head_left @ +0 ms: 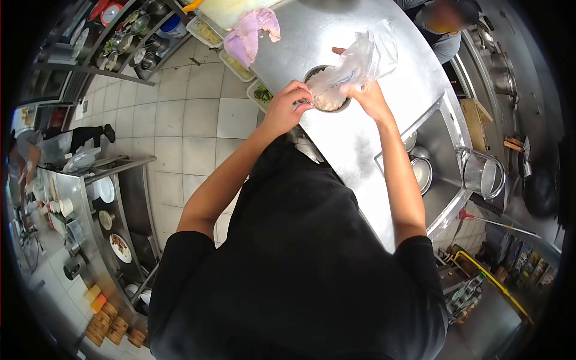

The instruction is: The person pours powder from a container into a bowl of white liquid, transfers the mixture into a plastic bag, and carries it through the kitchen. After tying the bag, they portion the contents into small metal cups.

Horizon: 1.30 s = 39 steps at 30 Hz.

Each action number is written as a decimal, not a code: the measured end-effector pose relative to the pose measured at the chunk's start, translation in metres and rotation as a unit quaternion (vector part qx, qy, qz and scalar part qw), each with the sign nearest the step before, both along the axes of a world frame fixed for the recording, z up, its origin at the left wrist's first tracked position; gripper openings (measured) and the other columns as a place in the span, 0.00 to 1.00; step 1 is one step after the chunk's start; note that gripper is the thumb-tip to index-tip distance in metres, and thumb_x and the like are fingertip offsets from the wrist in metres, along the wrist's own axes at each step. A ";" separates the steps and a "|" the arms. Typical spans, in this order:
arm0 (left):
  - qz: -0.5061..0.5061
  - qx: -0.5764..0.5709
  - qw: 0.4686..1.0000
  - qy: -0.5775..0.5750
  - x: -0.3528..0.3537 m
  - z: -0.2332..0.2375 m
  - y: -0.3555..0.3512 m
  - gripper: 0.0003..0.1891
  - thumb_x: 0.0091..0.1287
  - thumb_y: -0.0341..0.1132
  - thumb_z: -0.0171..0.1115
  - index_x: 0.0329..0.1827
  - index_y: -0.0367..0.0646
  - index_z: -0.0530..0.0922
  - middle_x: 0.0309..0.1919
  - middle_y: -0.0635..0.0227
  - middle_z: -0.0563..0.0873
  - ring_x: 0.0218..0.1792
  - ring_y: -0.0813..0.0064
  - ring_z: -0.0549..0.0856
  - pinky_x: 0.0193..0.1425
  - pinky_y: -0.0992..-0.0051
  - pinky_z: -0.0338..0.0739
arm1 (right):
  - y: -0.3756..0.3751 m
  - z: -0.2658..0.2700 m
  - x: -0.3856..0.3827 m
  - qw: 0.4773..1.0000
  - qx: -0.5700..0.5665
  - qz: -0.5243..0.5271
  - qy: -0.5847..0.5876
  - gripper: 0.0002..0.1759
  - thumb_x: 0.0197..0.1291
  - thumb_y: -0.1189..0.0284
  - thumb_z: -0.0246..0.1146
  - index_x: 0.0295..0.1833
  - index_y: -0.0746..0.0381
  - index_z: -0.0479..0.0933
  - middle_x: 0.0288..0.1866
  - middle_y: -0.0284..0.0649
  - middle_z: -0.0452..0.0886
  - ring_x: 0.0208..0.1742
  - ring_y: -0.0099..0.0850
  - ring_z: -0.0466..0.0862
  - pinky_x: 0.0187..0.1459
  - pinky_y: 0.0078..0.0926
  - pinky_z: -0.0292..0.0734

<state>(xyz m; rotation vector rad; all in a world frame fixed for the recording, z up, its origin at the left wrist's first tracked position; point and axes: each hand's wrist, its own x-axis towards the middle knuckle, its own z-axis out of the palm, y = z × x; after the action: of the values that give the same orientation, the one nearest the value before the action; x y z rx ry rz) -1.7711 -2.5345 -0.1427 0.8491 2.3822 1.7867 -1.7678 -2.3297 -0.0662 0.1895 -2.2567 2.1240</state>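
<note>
A round metal container (345, 107) stands on the steel counter with pale, lumpy food (327, 101) inside. Over its mouth lies a clear plastic bag (375, 51) with blue print, its loose end spreading up and to the right. My right hand (367, 99) grips the bag, thumb on the near side and a fingertip showing beyond it. At the container's left rim is my left hand (288, 108), its fingers curled and pinched together beside the bag's edge. What those fingertips hold is too small to make out.
On the steel counter (312, 30) lies a pink cloth (246, 39). Tubs of greens (262, 94) line its left edge. A sink (441, 144) holding metal bowls is at right, beside a metal pot (482, 174). Another person (441, 30) stands across the counter; one more (36, 147) is far left.
</note>
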 end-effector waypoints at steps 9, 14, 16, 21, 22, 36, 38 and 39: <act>0.036 0.057 0.998 0.002 -0.008 -0.004 0.001 0.05 0.53 0.20 0.62 0.32 0.37 0.77 0.46 0.65 0.76 0.34 0.74 0.79 0.36 0.77 0.74 | -0.026 -0.044 -0.002 0.998 0.039 -0.046 -0.002 0.12 0.59 0.78 0.55 0.47 0.67 0.78 0.46 0.41 0.82 0.50 0.27 0.77 0.53 0.25 0.71; -0.016 -0.008 1.000 0.012 -0.023 0.006 -0.006 0.03 0.55 0.23 0.63 0.31 0.38 0.78 0.46 0.66 0.75 0.33 0.73 0.79 0.36 0.75 0.72 | -0.028 -0.042 0.006 0.999 -0.009 -0.044 -0.006 0.11 0.61 0.79 0.52 0.45 0.68 0.79 0.47 0.41 0.82 0.51 0.27 0.77 0.54 0.25 0.70; -0.031 -0.022 0.999 0.000 -0.025 0.006 -0.006 0.03 0.55 0.24 0.63 0.32 0.38 0.78 0.46 0.67 0.75 0.33 0.73 0.79 0.36 0.74 0.72 | -0.031 -0.037 0.006 0.998 0.033 -0.053 0.004 0.11 0.62 0.78 0.53 0.45 0.69 0.79 0.47 0.41 0.82 0.50 0.28 0.78 0.54 0.25 0.70; -0.040 -0.034 0.998 0.032 -0.031 0.008 -0.006 0.04 0.53 0.27 0.66 0.32 0.41 0.80 0.45 0.71 0.76 0.30 0.69 0.80 0.35 0.70 0.72 | -0.034 -0.023 0.008 0.994 0.041 -0.101 -0.012 0.12 0.63 0.75 0.54 0.45 0.70 0.79 0.46 0.41 0.83 0.50 0.28 0.78 0.55 0.25 0.68; -0.044 -0.032 0.998 0.029 -0.029 0.006 -0.005 0.04 0.53 0.27 0.66 0.32 0.41 0.80 0.45 0.71 0.76 0.30 0.69 0.80 0.35 0.70 0.72 | -0.033 -0.024 0.009 0.991 0.055 -0.118 0.002 0.11 0.62 0.77 0.54 0.45 0.69 0.79 0.45 0.40 0.83 0.48 0.27 0.79 0.53 0.24 0.71; -0.067 -0.014 0.997 -0.022 -0.036 0.009 -0.011 0.06 0.52 0.23 0.66 0.32 0.39 0.79 0.44 0.70 0.77 0.30 0.76 0.81 0.33 0.74 0.74 | -0.033 0.003 0.004 0.967 0.026 -0.250 -0.026 0.15 0.62 0.65 0.62 0.44 0.68 0.76 0.41 0.36 0.79 0.43 0.25 0.74 0.50 0.24 0.67; -0.067 0.008 0.997 -0.036 -0.037 0.008 -0.012 0.06 0.53 0.23 0.66 0.32 0.38 0.79 0.45 0.69 0.77 0.30 0.77 0.81 0.33 0.75 0.74 | -0.026 0.002 0.002 0.966 0.033 -0.255 -0.031 0.15 0.62 0.65 0.62 0.43 0.67 0.76 0.39 0.35 0.78 0.42 0.25 0.74 0.49 0.24 0.67; -0.067 0.028 0.996 -0.050 -0.036 0.007 -0.012 0.05 0.53 0.22 0.65 0.33 0.38 0.79 0.45 0.69 0.77 0.30 0.77 0.81 0.33 0.76 0.75 | -0.024 0.002 0.000 0.966 0.027 -0.255 -0.019 0.15 0.62 0.65 0.62 0.44 0.67 0.76 0.39 0.35 0.77 0.42 0.24 0.73 0.49 0.23 0.67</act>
<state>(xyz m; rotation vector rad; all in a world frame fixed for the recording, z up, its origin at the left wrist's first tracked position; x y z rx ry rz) -1.8073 -2.5469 -0.1361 0.8819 2.1695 1.8068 -1.7676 -2.3532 -0.0641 -0.3932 -2.0864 1.8063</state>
